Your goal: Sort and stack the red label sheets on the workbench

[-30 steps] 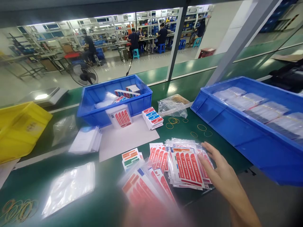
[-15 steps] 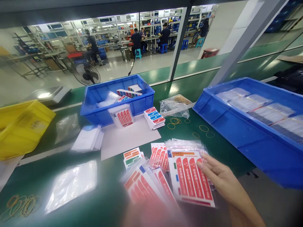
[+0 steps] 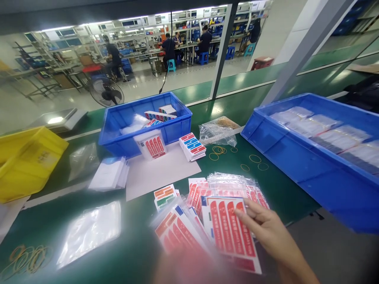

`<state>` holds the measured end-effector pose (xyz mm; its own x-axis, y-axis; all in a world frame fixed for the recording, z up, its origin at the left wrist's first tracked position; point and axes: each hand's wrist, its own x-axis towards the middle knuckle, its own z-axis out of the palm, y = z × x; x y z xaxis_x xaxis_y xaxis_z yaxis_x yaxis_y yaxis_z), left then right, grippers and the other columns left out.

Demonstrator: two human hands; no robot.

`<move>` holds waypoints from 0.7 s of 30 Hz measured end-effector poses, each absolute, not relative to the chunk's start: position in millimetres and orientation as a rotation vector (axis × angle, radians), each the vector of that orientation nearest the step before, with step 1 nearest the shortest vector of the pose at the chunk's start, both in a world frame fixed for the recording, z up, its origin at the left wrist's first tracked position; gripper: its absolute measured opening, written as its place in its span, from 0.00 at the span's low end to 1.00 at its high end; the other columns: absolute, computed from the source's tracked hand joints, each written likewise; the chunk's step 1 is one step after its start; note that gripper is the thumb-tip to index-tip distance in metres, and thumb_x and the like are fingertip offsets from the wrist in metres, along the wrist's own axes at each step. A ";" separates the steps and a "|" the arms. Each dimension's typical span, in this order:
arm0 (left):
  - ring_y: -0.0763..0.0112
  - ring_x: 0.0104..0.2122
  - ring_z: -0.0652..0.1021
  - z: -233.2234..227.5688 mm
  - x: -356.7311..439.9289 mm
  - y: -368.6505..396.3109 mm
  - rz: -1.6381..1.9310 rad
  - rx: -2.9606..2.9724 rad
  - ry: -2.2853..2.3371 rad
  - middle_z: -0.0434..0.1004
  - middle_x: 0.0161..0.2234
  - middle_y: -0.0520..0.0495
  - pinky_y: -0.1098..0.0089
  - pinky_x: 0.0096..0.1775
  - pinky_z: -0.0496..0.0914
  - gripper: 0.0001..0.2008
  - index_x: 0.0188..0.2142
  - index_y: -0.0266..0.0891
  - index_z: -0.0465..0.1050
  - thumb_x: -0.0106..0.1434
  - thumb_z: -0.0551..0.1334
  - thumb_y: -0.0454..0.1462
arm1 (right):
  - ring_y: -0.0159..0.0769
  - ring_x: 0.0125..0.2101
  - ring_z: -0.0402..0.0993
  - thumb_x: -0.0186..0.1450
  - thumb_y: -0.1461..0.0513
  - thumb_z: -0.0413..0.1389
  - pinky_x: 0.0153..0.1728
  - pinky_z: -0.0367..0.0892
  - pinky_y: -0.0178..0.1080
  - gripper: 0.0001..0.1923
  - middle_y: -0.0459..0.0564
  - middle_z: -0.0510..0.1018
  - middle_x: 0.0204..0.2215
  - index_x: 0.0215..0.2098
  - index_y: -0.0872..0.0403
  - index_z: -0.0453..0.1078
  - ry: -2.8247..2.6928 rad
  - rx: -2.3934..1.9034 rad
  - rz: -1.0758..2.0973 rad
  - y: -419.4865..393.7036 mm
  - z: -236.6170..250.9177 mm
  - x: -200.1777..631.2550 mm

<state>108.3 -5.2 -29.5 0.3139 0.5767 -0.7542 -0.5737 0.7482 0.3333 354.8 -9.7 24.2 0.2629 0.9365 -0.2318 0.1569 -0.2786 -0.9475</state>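
far left: yellow plastic bin (image 3: 28, 159), glossy, tilted. coiled rubber bands (image 3: 25, 258) at near-left edge of green belt (image 3: 136, 244). crinkly clear bags (image 3: 90, 230) flat beside. white paper sheet (image 3: 161, 169) before small blue crate (image 3: 142, 122). low centre: left hand (image 3: 189, 268) a blur, finger state cannot tell; fanned bagged red-striped cards (image 3: 177, 232) above it. right hand (image 3: 268, 232) pinching one flat red label sheet (image 3: 229, 230), lifted over shiny packet pile (image 3: 233, 187). far right: large blue crate (image 3: 310, 165).
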 end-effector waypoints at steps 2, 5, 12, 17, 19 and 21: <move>0.39 0.45 0.79 -29.6 107.4 -4.3 0.770 0.006 0.993 0.83 0.37 0.37 0.45 0.51 0.70 0.22 0.42 0.34 0.75 0.47 0.74 0.37 | 0.47 0.35 0.78 0.63 0.46 0.56 0.37 0.74 0.45 0.25 0.53 0.81 0.35 0.51 0.52 0.68 -0.949 -1.738 0.969 -3.6 24.4 373.2; 0.39 0.45 0.79 -30.3 109.4 -4.4 0.783 0.005 0.992 0.84 0.35 0.37 0.46 0.51 0.70 0.19 0.39 0.34 0.75 0.47 0.74 0.36 | 0.52 0.54 0.69 0.63 0.46 0.55 0.55 0.64 0.52 0.30 0.57 0.71 0.58 0.59 0.51 0.64 -0.994 -1.886 0.572 0.6 22.7 375.5; 0.40 0.44 0.80 -29.0 117.5 -6.1 0.772 0.012 1.009 0.84 0.35 0.37 0.46 0.51 0.71 0.29 0.49 0.35 0.72 0.47 0.74 0.37 | 0.40 0.31 0.79 0.67 0.49 0.52 0.33 0.74 0.38 0.25 0.49 0.81 0.27 0.57 0.54 0.68 -1.230 -1.639 1.189 -12.5 24.3 313.4; 0.39 0.44 0.80 -26.8 113.1 -2.0 0.774 0.015 1.032 0.83 0.35 0.36 0.46 0.49 0.71 0.25 0.45 0.35 0.74 0.47 0.74 0.37 | 0.43 0.30 0.79 0.63 0.46 0.56 0.31 0.75 0.40 0.29 0.50 0.82 0.26 0.55 0.57 0.68 -0.955 -1.643 1.080 -2.8 23.8 348.5; 0.39 0.43 0.80 -26.3 111.5 0.1 0.782 0.011 1.036 0.83 0.34 0.36 0.46 0.49 0.71 0.23 0.43 0.35 0.75 0.47 0.74 0.37 | 0.49 0.36 0.79 0.61 0.45 0.57 0.36 0.76 0.45 0.32 0.56 0.83 0.35 0.56 0.57 0.67 -0.903 -1.722 0.936 3.3 22.7 370.1; 0.39 0.43 0.80 -25.7 111.4 1.1 0.788 0.004 1.037 0.83 0.34 0.36 0.46 0.48 0.72 0.22 0.42 0.35 0.75 0.47 0.74 0.37 | 0.54 0.48 0.75 0.61 0.45 0.56 0.48 0.71 0.52 0.34 0.60 0.78 0.50 0.59 0.54 0.65 -0.933 -1.835 0.673 6.9 21.5 380.5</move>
<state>111.4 1.1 -25.7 0.2651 0.5851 -0.7664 -0.5815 0.7311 0.3570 380.5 6.9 21.5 0.5595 0.8271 -0.0544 0.3124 -0.2712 -0.9104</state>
